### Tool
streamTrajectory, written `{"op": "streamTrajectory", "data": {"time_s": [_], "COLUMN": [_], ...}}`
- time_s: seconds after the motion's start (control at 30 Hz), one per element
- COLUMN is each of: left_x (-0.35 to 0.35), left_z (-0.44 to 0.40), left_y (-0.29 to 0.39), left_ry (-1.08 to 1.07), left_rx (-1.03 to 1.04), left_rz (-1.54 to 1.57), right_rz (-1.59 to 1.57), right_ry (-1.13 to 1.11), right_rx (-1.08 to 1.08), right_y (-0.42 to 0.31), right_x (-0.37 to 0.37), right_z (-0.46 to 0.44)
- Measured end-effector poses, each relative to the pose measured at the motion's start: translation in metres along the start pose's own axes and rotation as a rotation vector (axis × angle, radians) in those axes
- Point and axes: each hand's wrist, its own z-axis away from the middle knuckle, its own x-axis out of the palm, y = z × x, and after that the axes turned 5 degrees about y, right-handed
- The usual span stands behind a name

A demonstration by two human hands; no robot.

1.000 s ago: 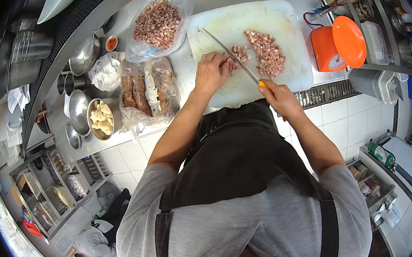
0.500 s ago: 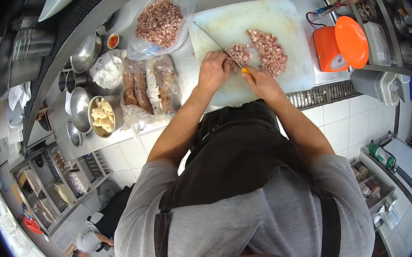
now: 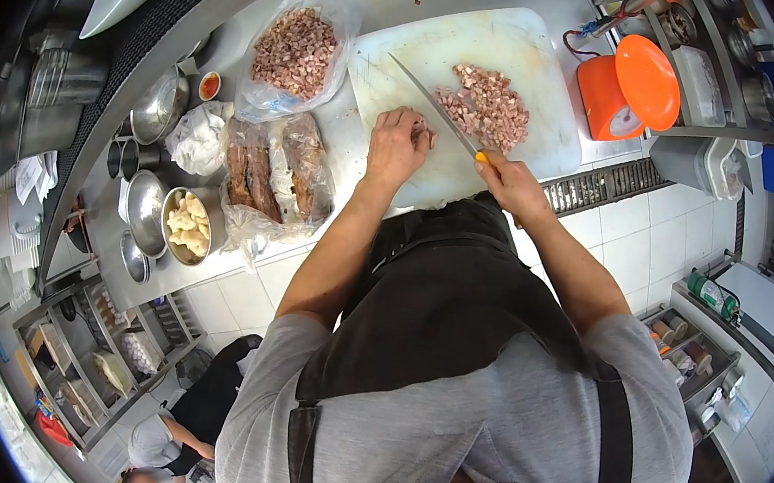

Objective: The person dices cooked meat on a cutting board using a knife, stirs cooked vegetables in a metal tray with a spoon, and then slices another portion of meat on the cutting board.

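Note:
My right hand (image 3: 515, 189) is wrapped round the yellow handle of a long knife (image 3: 438, 109). Its blade slants up and left over the white cutting board (image 3: 553, 67), beside a pile of diced meat (image 3: 498, 108). At the board's near left, my left hand (image 3: 394, 149) has its fingers curled over a small chunk of meat (image 3: 424, 135), partly hidden beneath them. The blade is apart from that chunk, lying between it and the pile.
Left of the board are a plastic bag of diced meat (image 3: 295, 51), wrapped dark meat slabs (image 3: 254, 173), a bowl of pale yellow chunks (image 3: 188, 225) and metal bowls (image 3: 146, 209). An orange scale (image 3: 606, 100) stands right. Another person (image 3: 165, 439) is at lower left.
The knife has moved right, away from my left hand, and the cut dice beside it have joined the pile. My left hand stays on the meat chunk.

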Motion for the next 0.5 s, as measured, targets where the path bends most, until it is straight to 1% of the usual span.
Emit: {"op": "streamTrajectory", "data": {"time_s": [0.07,0.17,0.23,0.3,0.43,0.5], "left_x": [0.001,0.001,-0.001,-0.003,0.0,-0.002], "left_z": [0.002,0.003,0.003,0.003,0.007,0.007], "left_y": [-0.003,-0.003,0.0,0.004,0.004,0.006], "left_ry": [-0.019,-0.032,-0.016,-0.144,-0.079,-0.051], "left_rx": [0.003,0.015,0.026,-0.041,-0.017,-0.031], "left_rz": [0.013,0.031,0.032,0.076,0.067,0.099], "right_rz": [-0.002,0.035,0.044,0.053,0.032,0.066], "right_ry": [-0.057,-0.079,-0.082,-0.079,-0.055,-0.053], "right_rx": [0.047,0.084,0.064,0.043,0.017,0.078], "right_y": [-0.015,-0.024,-0.023,-0.019,-0.011,-0.022], "right_x": [-0.009,-0.015,-0.013,-0.011,-0.005,-0.013], "right_z": [0.009,0.016,0.018,0.018,0.019,0.023]}}
